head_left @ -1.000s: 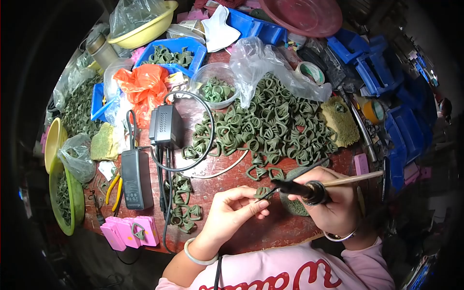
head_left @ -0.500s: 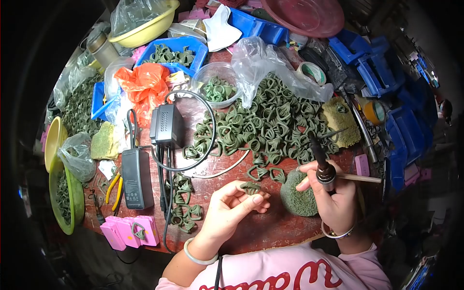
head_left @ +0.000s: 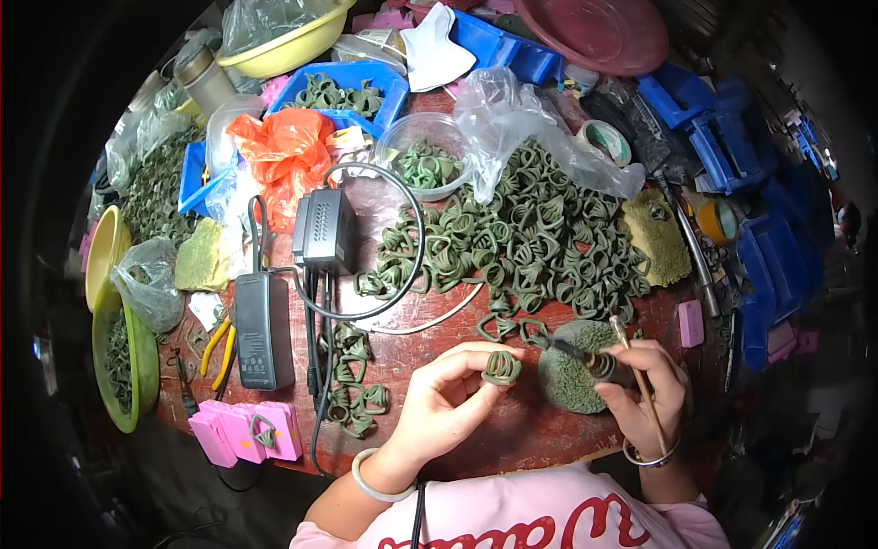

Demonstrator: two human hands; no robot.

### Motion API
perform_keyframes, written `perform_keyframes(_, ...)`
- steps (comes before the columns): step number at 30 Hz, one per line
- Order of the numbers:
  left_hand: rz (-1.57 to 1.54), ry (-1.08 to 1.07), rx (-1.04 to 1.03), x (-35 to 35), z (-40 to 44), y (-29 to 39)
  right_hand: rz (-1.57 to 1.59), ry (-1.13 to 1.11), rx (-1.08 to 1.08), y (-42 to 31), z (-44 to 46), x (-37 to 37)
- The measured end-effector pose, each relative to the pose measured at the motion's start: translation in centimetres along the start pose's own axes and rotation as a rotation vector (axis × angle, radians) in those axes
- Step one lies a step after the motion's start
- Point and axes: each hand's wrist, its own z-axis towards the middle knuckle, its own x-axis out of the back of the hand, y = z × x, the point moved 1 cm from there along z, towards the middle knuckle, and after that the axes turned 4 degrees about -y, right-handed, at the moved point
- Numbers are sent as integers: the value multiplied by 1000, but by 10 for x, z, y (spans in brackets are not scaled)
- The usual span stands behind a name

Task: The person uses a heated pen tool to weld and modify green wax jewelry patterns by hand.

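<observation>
Green ribbed ring-shaped piece (head_left: 502, 368) is in your left hand (head_left: 448, 398), pinched between the thumb and the index finger, above the dark red worn table (head_left: 512, 444). Its open ribs face upward, toward the camera. Your right hand (head_left: 647, 393) has its fingers closed around a black pen-shaped tool with a ridged collar (head_left: 601, 368), and also around a thin pale stick (head_left: 647, 398), which stands out past the fingers at both ends. The black tool points toward your left hand, but it is apart from the ring piece; its tip I cannot see clearly. Under the tool lies a round green pad with rough surface (head_left: 569, 389), partly covered by your right hand. Beyond both hands there is a big heap of similar dark green pieces (head_left: 535, 238). On your left side, you have a black ventilated box (head_left: 322, 229), a long black power adapter (head_left: 262, 331) and pink blocks (head_left: 240, 432) near the table edge.
</observation>
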Motion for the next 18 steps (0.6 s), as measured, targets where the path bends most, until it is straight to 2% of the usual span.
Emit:
perform_keyframes(9, 11, -3, 18, -1, 2, 3, -107, -112, -6, 8, -21, 0)
perform_keyframes(12, 17, -17, 10, -1, 2, 3, -165, -82, 72, 11, -21, -3)
perform_keyframes(18, 62, -13, -20, -2, 2, 4, -202, -113, 55, 5, -19, -1)
